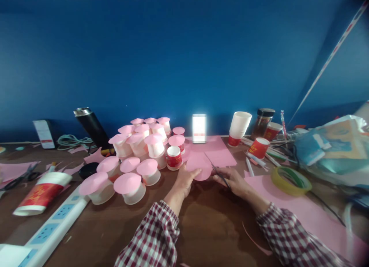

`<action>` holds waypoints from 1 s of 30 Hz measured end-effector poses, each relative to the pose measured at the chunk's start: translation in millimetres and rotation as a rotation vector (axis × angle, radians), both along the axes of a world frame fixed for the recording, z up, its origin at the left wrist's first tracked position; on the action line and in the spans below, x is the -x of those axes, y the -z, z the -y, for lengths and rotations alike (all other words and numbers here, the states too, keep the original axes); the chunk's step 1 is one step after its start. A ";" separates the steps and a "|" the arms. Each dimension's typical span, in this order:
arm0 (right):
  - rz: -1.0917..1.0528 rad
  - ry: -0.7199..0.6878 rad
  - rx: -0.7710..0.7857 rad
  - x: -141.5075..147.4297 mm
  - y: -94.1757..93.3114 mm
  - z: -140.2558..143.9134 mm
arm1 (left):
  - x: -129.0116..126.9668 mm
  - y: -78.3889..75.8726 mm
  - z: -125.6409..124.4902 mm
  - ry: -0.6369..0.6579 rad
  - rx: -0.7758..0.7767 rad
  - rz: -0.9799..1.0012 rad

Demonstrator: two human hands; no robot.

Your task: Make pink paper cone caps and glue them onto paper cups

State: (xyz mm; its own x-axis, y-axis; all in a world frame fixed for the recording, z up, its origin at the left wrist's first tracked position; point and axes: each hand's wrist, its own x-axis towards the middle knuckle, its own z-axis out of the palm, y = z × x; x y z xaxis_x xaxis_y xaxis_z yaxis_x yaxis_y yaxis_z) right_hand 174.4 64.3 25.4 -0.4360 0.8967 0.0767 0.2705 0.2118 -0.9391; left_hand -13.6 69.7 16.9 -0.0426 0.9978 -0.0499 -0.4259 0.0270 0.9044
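Observation:
My left hand [184,180] holds a rounded piece of pink paper [198,165] just above the brown table [207,221]. My right hand [233,180] grips scissors [216,169] whose blades reach into the right side of that paper. Both sleeves are red-and-white plaid. To the left of my hands stands a cluster of upside-down white paper cups topped with pink paper discs [138,151]. One upright red-and-white cup [174,157] sits right beside the paper.
A pink sheet [219,149] lies behind my hands, another [311,213] at the right. A tape roll [290,180], stacked white cups [239,126], a jar [263,122], a black flask [92,126], a power strip [54,228] and spare scissors [20,178] surround the area.

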 end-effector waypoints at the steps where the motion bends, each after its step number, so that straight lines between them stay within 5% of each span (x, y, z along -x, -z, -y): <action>1: 0.002 0.003 0.003 0.0 0.2 0.0 | 0.0 0.0 0.0 -0.004 0.003 0.003; 30: 0.002 0.033 0.032 1.7 1.4 0.0 | 0.1 -2.3 -1.4 -0.074 0.086 -0.006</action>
State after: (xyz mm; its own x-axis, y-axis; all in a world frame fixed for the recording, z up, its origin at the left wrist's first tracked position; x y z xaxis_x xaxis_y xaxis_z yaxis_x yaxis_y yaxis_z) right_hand 172.7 64.3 24.0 -0.4058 0.9128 0.0465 0.2790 0.1722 -0.9447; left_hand -13.8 71.1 19.2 -0.1166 0.9840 -0.1348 -0.4244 0.0734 0.9025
